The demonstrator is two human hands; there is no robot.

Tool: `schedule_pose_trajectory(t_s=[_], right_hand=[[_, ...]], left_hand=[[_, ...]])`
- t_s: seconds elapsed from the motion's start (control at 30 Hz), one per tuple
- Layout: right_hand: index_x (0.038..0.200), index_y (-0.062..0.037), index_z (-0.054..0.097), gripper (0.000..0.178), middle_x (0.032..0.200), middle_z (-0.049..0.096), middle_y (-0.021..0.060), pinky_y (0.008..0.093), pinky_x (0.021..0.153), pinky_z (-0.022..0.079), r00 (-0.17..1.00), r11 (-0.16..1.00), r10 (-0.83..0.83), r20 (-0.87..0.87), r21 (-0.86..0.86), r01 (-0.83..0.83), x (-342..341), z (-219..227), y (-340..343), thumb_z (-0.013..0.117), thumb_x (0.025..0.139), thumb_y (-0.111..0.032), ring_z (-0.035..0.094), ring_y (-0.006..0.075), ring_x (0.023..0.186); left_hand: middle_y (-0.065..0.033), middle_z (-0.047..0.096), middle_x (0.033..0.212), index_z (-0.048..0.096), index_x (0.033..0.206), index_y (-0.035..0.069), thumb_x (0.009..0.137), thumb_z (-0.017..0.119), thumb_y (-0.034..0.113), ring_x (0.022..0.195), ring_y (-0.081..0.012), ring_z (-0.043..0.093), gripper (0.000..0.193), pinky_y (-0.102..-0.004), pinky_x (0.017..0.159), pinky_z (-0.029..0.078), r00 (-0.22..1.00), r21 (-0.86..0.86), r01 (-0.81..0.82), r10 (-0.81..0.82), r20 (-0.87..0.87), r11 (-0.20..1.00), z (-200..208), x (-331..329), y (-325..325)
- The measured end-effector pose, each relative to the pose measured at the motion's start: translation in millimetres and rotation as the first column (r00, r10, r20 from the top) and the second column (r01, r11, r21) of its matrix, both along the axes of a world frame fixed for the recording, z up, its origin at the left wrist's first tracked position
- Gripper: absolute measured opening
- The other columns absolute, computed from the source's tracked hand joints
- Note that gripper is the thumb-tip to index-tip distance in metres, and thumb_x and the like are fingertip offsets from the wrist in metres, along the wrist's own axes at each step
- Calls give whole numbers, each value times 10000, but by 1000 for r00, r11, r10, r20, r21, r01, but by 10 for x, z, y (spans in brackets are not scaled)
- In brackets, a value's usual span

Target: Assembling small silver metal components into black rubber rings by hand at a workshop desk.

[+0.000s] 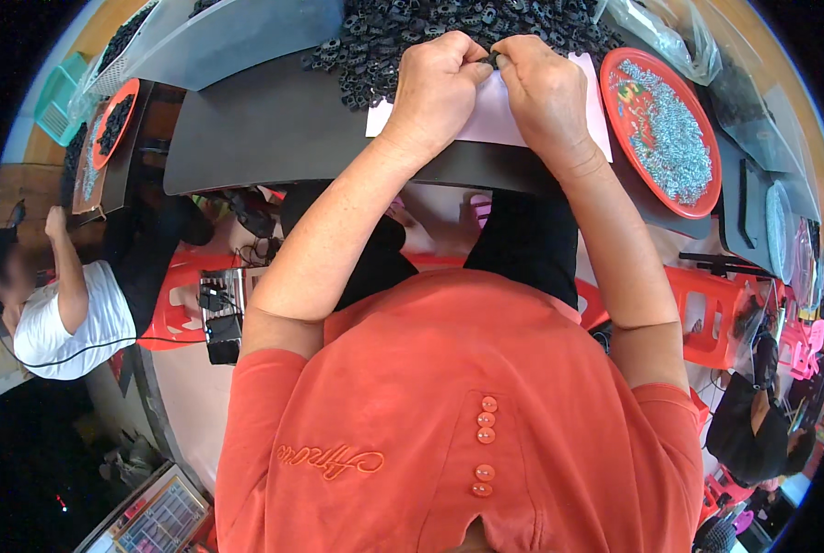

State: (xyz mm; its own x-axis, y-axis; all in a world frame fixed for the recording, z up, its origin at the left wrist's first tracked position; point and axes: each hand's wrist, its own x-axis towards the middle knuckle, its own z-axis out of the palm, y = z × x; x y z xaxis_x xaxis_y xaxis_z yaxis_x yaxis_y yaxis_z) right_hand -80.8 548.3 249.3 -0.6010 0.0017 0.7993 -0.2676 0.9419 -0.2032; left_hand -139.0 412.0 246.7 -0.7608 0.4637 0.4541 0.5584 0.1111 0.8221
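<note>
My left hand [438, 90] and my right hand [545, 100] meet over a pale pink sheet [493, 118] at the table's near edge. Between their pinched fingertips is a small black plastic part [492, 60], mostly hidden by the fingers. Both hands are closed on it, thumbs and forefingers nearly touching. Just beyond the hands spreads a large heap of similar black plastic parts [375, 55]. To the right of my right hand, a red plate [612, 111] holds many small shiny metal pieces [675, 138] that look like springs.
A translucent plastic bin [228, 41] stands on the dark table [246, 129] at far left. Clear plastic bags [661, 37] lie at far right. A person in a white top [80, 313] sits at left near an orange plate of black parts [115, 124]. Red stools [707, 313] stand around.
</note>
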Motion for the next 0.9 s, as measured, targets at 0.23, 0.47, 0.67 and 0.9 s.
schedule_pose_trajectory(t_s=[0.23,0.47,0.67,0.9], right_hand=[[904,-28,615,78,841,652,143,389,642,515,989,999,-41,140,7,40,30,21,-5,586,848,-74,646,332,739],[894,-25,602,65,841,644,139,394,634,510,991,999,-38,131,-17,40,67,23,-76,583,843,-61,640,337,741],[904,-31,598,74,846,633,130,394,629,509,991,998,-63,122,24,60,54,-4,-103,583,835,-51,633,333,735],[905,-29,598,76,840,627,127,384,629,509,989,997,-68,129,47,63,55,21,-134,588,833,-50,631,328,737]], left_hand=[[-81,659,734,639,881,-21,798,669,27,659,-112,575,101,-287,616,475,982,-97,-81,63,-176,992,19,37,-9],[-67,649,716,642,860,-18,790,677,23,649,-103,570,89,-272,599,468,996,-40,-50,47,-80,998,13,63,-20],[-47,638,689,647,827,-9,781,685,14,627,-87,560,64,-255,576,464,997,25,-14,12,81,1000,50,60,-45],[-38,632,682,645,823,-13,782,685,6,615,-77,553,60,-241,568,458,997,29,-26,24,76,999,48,50,-42]])
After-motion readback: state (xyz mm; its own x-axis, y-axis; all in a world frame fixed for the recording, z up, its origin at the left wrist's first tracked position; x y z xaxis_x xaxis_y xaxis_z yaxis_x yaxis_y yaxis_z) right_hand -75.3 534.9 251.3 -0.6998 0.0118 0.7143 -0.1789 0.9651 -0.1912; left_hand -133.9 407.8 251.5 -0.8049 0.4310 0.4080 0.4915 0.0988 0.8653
